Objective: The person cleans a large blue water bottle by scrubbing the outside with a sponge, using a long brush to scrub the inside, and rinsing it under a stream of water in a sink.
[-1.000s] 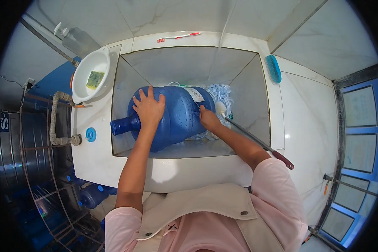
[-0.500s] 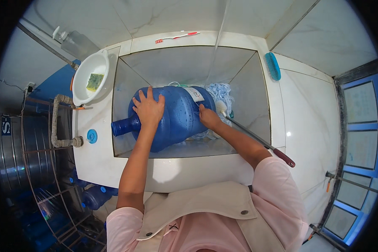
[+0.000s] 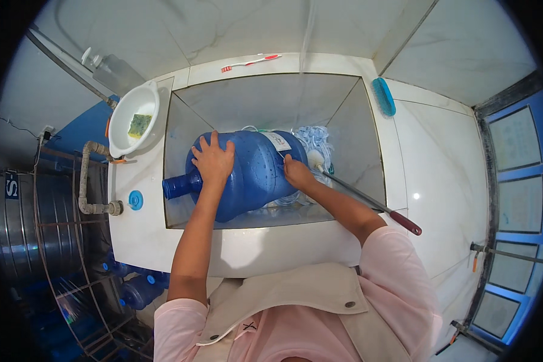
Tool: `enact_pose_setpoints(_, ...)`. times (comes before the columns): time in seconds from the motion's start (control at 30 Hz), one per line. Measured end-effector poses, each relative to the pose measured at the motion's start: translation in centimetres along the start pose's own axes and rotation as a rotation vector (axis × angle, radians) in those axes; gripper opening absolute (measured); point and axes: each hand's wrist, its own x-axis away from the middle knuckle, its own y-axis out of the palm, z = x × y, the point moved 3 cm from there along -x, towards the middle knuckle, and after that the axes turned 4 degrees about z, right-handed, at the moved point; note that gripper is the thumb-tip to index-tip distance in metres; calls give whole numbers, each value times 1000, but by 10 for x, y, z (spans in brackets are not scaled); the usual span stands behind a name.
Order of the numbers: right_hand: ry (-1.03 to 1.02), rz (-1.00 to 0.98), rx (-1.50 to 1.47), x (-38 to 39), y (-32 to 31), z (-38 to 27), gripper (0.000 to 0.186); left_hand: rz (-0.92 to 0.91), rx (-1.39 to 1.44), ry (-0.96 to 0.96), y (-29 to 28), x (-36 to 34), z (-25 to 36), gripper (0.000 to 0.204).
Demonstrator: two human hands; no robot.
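A large blue water jug [image 3: 256, 181] lies on its side in the sink [image 3: 368, 163], its neck pointing left and its wet surface dotted with drops. My left hand [image 3: 214, 158] rests on its shoulder, fingers spread and stretched out. Beside the white label [image 3: 277, 142], the fingers of my right hand [image 3: 297, 172] are pinched together against the jug. A thin line shows at those fingertips, too small to identify. Behind the jug's base are a white and blue rope-like bundle [image 3: 314, 142] and a long-handled brush [image 3: 368, 199] with a dark red grip.
On the left ledge stand a white plastic basin [image 3: 152, 111] with a sponge [image 3: 139, 125] in it, a pump bottle [image 3: 116, 72] and a blue cap [image 3: 136, 200]. A toothbrush [image 3: 250, 63] lies along the back rim, a blue scrub brush [image 3: 383, 96] at the right corner. More jugs [image 3: 140, 292] sit below left.
The view has shifted slightly. My left hand stays on the jug's shoulder, and my right hand remains by the label, with a thin line now showing more clearly at its fingertips.
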Motion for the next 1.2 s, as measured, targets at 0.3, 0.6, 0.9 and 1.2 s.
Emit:
enact_pose_setpoints(0.3,-29,-54,36,-1,-2,6,17,7,-21,10,2,5,3,60)
enact_pose_setpoints(0.6,-79,-3,63,-4,2,8,22,2,6,9,0,2,4,60)
enact_pose_setpoints(0.9,53,-62,48,-7,-3,9,19,15,-7,16,2,2,8,61)
enact_pose_setpoints(1.2,41,-97,54,-4,-4,-7,19,24,-21,5,0,5,-2,60)
